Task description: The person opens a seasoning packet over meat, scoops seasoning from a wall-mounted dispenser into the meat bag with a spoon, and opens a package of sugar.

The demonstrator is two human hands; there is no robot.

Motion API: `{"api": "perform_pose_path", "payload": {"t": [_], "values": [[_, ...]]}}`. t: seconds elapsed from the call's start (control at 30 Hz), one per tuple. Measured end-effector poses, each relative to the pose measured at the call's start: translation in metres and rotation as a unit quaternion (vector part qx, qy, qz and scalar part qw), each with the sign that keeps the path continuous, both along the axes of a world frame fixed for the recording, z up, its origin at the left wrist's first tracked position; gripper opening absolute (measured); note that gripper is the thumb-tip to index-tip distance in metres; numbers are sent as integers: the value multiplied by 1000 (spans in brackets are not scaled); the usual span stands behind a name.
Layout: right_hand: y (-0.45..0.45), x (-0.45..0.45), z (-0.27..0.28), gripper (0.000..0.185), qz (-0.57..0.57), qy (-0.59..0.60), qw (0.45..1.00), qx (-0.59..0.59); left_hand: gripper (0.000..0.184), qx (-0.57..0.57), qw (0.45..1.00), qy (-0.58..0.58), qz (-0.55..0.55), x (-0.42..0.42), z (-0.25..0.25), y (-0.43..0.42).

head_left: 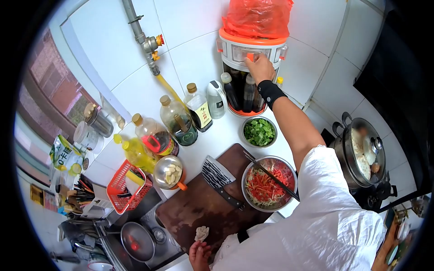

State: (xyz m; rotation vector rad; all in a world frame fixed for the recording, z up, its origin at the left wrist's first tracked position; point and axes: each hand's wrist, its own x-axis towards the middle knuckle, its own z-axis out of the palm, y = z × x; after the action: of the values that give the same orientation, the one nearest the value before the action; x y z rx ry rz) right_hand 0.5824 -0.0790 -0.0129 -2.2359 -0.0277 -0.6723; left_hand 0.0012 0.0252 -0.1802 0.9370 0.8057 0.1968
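Observation:
My right hand, with a black wristband, reaches up to a round tiered storage rack. Its fingers close around the small orange handle on the rack's clear front. Low in view, my left hand is by the near edge of a brown cutting board, fingers loosely bent and apart. A whitish crumpled lump lies on the board just beyond its fingertips; its kind is unclear. A cleaver rests across the board. Chopsticks lie over a metal colander of red and pale shreds.
A bowl of chopped greens stands below the rack. Several bottles line the wall. Garlic cloves fill a metal bowl beside a red basket. A sink pan is lower left; a lidded steamer stands right.

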Motion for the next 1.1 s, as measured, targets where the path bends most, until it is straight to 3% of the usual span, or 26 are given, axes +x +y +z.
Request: {"api": "perform_pose_path", "payload": {"t": [0.37, 0.5, 0.6, 0.8, 0.87, 1.0, 1.1], "values": [[0, -16, 9, 44, -72, -12, 997, 4, 39, 8, 1000, 7, -2, -6, -2, 3], [-23, -40, 7, 40, -28, -43, 999, 13, 34, -8, 1000, -9, 11, -6, -23, 9], [-32, -74, 0, 39, 23, -55, 998, 11, 32, 26, 1000, -11, 1, 8, -11, 6], [-22, -225, -23, 21, 266, -50, 962, 40, 45, 148, 983, -81, -73, 54, 48, 14], [-16, -280, -34, 19, 361, -17, 931, 55, 61, 166, 972, -151, -64, 74, 74, 15], [-6, -355, -56, 20, 482, -27, 876, 4, 84, 70, 959, -274, -6, 88, 104, 6], [-1, -379, -53, 17, 562, -7, 827, 9, 86, 149, 952, -265, 44, 79, 100, 6]]}}
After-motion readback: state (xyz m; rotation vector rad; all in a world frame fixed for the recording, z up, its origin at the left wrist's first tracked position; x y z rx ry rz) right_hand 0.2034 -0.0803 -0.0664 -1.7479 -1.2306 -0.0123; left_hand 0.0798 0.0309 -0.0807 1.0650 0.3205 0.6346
